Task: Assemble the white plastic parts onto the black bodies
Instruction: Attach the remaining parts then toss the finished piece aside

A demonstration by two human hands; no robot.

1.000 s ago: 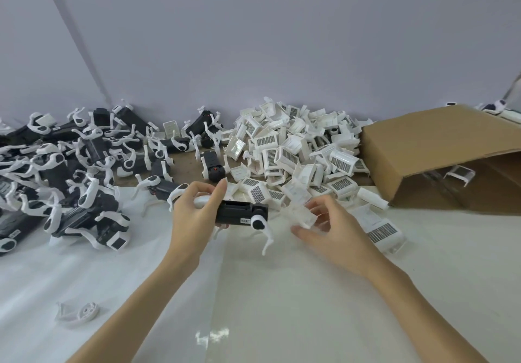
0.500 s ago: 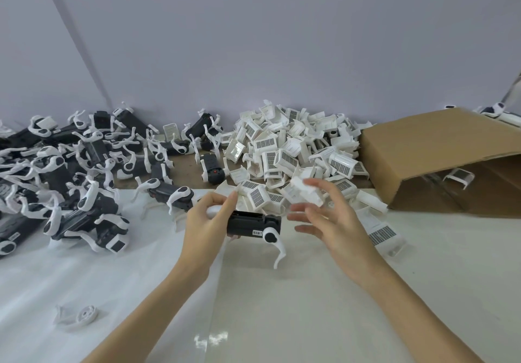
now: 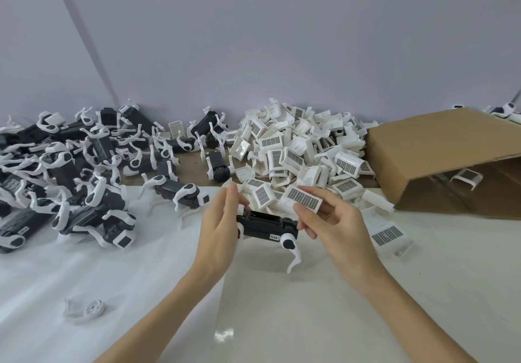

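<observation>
My left hand (image 3: 218, 229) grips the left end of a black body (image 3: 266, 227) with white curved legs, held above the white table. My right hand (image 3: 334, 226) pinches a white plastic cover (image 3: 303, 199) with a dark grid sticker, held just above the body's right end. Whether cover and body touch I cannot tell. Behind my hands lies a heap of the same white covers (image 3: 298, 154). A pile of black bodies with white legs (image 3: 73, 171) fills the left side.
An open cardboard box (image 3: 439, 154) lies on its side at the right, with a white part inside. A loose white wheel piece (image 3: 88, 309) lies at the front left. A loose cover (image 3: 387, 234) sits right of my right hand. The wall stands close behind.
My right hand lifted a white cover from the heap's edge and brought it over the black body. My left hand shifted the body slightly right and nearer.
</observation>
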